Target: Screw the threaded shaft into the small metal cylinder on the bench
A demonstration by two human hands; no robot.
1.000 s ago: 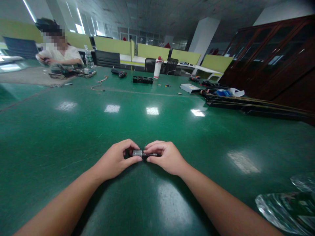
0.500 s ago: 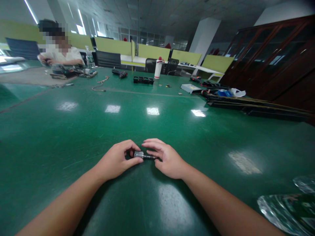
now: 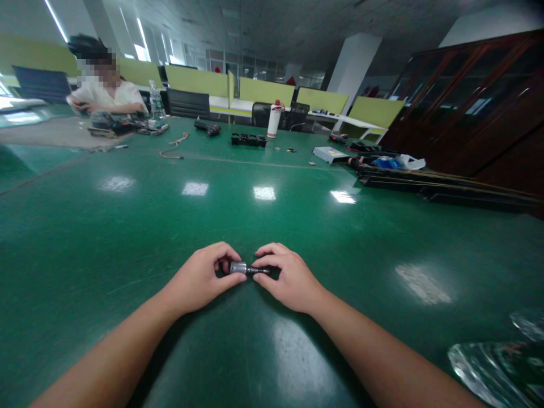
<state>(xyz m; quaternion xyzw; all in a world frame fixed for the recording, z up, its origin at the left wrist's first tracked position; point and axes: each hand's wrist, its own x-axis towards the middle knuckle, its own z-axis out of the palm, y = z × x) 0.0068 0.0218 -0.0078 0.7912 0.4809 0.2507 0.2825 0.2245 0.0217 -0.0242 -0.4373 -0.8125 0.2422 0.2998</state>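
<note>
On the green tabletop, just ahead of me, lies a small silver metal cylinder with a thin dark stepped shaft [image 3: 238, 268]; its exact kind is unclear. My left hand [image 3: 204, 277] pinches the wide silver body between thumb and fingers from the left. From the right, my right hand [image 3: 289, 277] has its thumb and fingers closed about the thin shaft, close to the silver body. The shaft's tip points right, in under the right palm.
A clear plastic bottle [image 3: 493, 368] lies at the lower right. Farther back are a power drill [image 3: 208, 128], a black part [image 3: 249, 140], a white bottle [image 3: 274, 120], a grey box [image 3: 329, 154] and long black rails [image 3: 416, 184]. A person [image 3: 110, 96] sits at the far left.
My right hand's fingers have closed from a looser spread and shifted left onto the shaft near the silver body. My left hand keeps its hold in nearly the same place.
</note>
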